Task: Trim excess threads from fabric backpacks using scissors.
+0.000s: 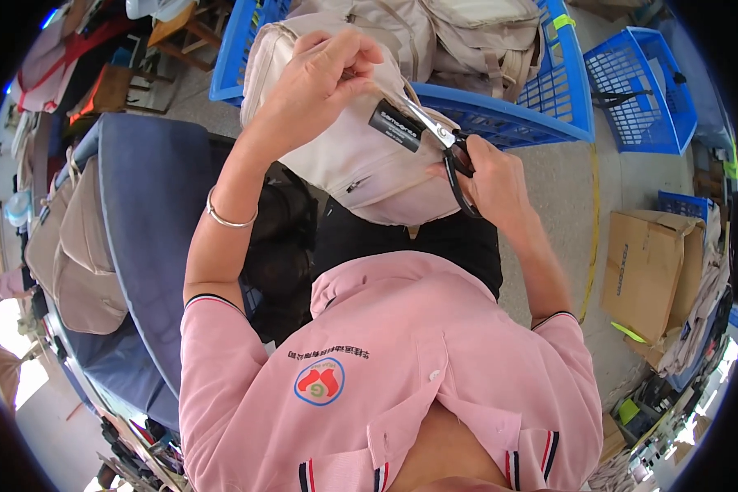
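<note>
A cream fabric backpack (336,156) lies against my lap, with a black label (396,125) and a short zipper on it. My right hand (500,180) grips a pair of scissors (441,134) by the black handles, which are spread apart. The metal blades point up and left, over the bag beside the label. Above the bag, near the blade tips, my left hand (326,86) has its thumb and fingers pinched together. What the pinch holds is too small to make out.
Ahead stands a blue plastic crate (508,115) with more beige bags (484,41) in it. Another blue crate (641,94) and a cardboard box (648,258) sit on the right. A dark blue fabric-covered surface (152,213) with beige bags beyond it is at my left.
</note>
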A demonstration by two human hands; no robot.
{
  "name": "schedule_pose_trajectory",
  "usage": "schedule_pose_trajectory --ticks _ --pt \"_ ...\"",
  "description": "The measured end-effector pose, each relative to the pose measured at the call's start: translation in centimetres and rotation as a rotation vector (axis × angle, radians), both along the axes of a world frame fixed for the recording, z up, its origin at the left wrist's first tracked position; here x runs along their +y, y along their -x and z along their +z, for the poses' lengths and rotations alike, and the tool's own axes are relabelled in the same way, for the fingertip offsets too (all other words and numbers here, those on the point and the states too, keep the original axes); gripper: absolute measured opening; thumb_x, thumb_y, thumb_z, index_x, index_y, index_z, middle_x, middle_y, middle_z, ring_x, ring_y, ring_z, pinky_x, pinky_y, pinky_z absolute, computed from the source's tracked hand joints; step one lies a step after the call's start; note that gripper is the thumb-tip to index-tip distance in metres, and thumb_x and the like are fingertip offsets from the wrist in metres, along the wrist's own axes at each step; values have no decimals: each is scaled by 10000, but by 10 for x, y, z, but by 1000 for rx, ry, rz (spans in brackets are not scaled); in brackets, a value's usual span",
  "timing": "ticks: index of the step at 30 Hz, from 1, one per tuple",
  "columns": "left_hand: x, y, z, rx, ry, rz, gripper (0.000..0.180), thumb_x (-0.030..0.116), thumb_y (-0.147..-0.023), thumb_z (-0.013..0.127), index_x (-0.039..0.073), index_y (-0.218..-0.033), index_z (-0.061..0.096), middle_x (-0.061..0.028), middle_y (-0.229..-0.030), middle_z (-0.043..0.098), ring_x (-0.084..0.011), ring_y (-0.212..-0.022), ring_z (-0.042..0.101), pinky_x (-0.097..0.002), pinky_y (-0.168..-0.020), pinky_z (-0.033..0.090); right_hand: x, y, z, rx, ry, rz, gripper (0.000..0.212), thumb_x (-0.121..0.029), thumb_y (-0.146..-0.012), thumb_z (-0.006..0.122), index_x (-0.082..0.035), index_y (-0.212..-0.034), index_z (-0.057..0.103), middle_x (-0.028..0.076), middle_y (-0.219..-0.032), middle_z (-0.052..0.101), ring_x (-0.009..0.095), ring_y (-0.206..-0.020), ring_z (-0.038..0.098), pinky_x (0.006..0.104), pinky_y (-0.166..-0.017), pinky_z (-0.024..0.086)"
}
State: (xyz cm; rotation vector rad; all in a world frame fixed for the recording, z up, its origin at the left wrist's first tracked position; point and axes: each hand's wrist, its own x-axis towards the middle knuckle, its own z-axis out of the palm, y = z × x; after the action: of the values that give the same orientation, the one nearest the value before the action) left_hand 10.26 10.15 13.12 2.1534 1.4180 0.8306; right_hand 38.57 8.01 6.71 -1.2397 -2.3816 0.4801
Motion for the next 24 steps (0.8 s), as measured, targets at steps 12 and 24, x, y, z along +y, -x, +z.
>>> schedule_pose_trajectory --ticks 12,24 --pt "-65 14 -168 -928 -158 1102 435 205 -931 716 -8 -1259 524 -75 -1273 570 -169 -1197 515 -325 -979 425 -1 -38 -49 243 393 -232 425 -374 -869 748 21 -832 595 81 -636 488 150 -599 427 317 -556 395" --pt "-95 -1 -160 -1406 256 721 283 186 -973 656 22 -1203 633 -48 -1157 680 -126 -1030 621 -280 -928 476 -39 -50 -73 641 550 -441 350 -352 -913 723 -32 -821 613 -74 -659 460 24 -621 399 234 -525 308"
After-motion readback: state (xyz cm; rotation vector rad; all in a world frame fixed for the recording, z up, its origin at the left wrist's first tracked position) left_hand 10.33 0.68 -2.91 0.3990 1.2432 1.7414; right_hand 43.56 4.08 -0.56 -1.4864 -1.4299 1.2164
